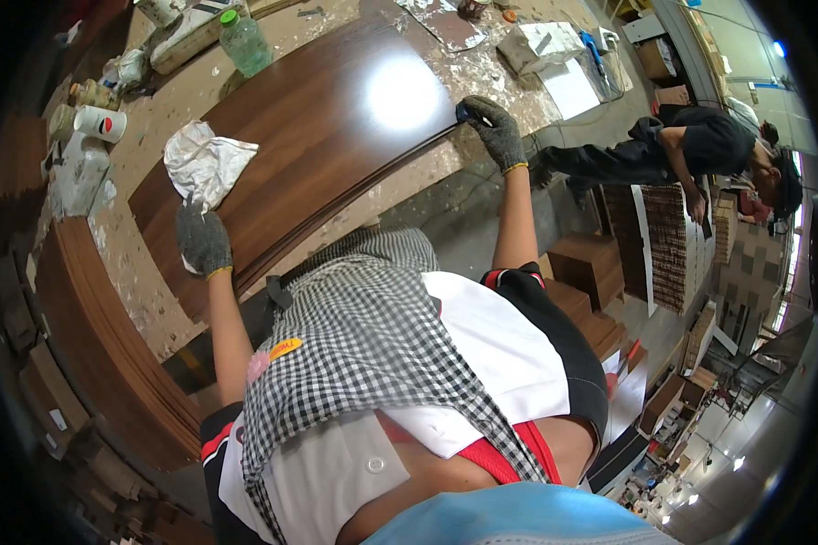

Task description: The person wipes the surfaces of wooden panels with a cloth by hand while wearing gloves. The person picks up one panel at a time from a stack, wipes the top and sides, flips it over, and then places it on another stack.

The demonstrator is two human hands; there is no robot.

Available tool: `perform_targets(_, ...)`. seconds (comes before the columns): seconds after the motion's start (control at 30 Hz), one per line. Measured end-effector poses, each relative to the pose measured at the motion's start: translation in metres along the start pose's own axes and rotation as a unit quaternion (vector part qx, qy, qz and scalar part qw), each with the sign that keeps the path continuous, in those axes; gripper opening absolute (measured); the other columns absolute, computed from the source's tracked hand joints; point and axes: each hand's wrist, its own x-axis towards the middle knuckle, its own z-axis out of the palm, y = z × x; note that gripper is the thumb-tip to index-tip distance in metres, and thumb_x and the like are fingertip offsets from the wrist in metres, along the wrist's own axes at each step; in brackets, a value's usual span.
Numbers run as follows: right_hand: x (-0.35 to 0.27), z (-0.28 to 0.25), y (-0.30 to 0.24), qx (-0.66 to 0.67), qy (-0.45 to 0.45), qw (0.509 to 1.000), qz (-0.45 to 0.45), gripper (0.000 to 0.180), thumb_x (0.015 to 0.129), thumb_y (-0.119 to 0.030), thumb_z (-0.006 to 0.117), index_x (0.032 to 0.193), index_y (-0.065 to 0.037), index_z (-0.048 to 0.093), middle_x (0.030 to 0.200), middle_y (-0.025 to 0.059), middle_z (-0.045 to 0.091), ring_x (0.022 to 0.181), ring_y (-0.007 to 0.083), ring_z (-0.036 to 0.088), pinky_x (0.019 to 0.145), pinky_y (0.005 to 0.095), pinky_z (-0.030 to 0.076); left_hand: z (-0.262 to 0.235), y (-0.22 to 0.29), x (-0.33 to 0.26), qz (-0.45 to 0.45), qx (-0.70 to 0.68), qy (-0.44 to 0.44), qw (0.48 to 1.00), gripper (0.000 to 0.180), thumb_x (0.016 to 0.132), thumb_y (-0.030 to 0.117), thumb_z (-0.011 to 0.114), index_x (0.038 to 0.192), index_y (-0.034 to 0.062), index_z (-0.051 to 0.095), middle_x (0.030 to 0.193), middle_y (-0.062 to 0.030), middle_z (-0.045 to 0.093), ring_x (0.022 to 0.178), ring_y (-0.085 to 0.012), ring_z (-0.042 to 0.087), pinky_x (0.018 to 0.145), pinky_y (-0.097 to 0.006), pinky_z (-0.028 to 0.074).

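A large dark brown wood-grain panel (pixel 327 118) lies flat on a paint-spattered workbench (pixel 145 291). My left hand (pixel 203 238), in a grey knit glove, rests on the panel's near end and grips a crumpled white rag (pixel 204 163) that spreads out beyond the fingers. My right hand (pixel 498 132), also gloved, is at the panel's far right corner and closed on a small blue-black tool (pixel 463 112) pressed against the edge. A bright lamp reflection sits on the panel between the hands.
A clear bottle with a green cap (pixel 244 41) and a white cup (pixel 100 123) stand at the bench's far side. Brown panels (pixel 100 354) are stacked at left. Another person in dark clothes (pixel 700 145) bends over slatted boards at right.
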Motion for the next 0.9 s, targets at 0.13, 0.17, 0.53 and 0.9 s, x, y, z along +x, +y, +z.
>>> perform_targets(0.13,0.04,0.007,-0.001,0.185,-0.039,0.981,0.051,0.027,0.084,0.007,0.073,0.111,0.002,0.072,0.118,0.0085,0.071,0.103,0.0168,0.067,0.088,0.032,0.057,-0.002,-0.001,0.0,0.029,0.017,0.003,0.999,0.025,0.087,0.011,0.064,0.11,0.0039,0.071,0.121,-0.0204,0.068,0.116,-0.0394,0.061,0.103,-0.051,0.047)
perform_targets(0.17,0.051,0.012,-0.003,0.206,-0.048,0.975,0.064,0.026,0.085,0.007,0.073,0.11,0.002,0.072,0.117,0.0082,0.071,0.1,0.0164,0.068,0.086,0.0316,0.058,0.002,-0.006,-0.003,0.023,0.016,0.005,1.0,0.025,0.087,0.011,0.064,0.11,0.0043,0.071,0.121,-0.0202,0.068,0.116,-0.0396,0.061,0.103,-0.051,0.046)
perform_targets(0.53,0.198,0.088,0.0,0.271,-0.111,0.954,0.069,0.026,0.091,-0.005,0.072,0.117,-0.001,0.072,0.102,0.0059,0.076,0.089,0.0146,0.071,0.081,0.0294,0.059,-0.003,-0.009,-0.007,-0.019,0.02,-0.012,1.0,0.03,0.091,0.01,0.064,0.119,0.0019,0.069,0.13,-0.0192,0.067,0.124,-0.0372,0.058,0.112,-0.047,0.041)
perform_targets(0.9,0.312,0.135,0.044,-0.149,-0.043,0.988,-0.008,0.044,0.087,-0.029,0.077,0.127,-0.011,0.071,0.123,0.0105,0.073,0.112,0.0261,0.07,0.098,0.0367,0.054,-0.019,0.001,0.012,-0.019,0.024,-0.062,0.998,0.024,0.091,0.009,0.058,0.111,0.0057,0.07,0.131,-0.0128,0.068,0.125,-0.0359,0.059,0.11,-0.048,0.044)
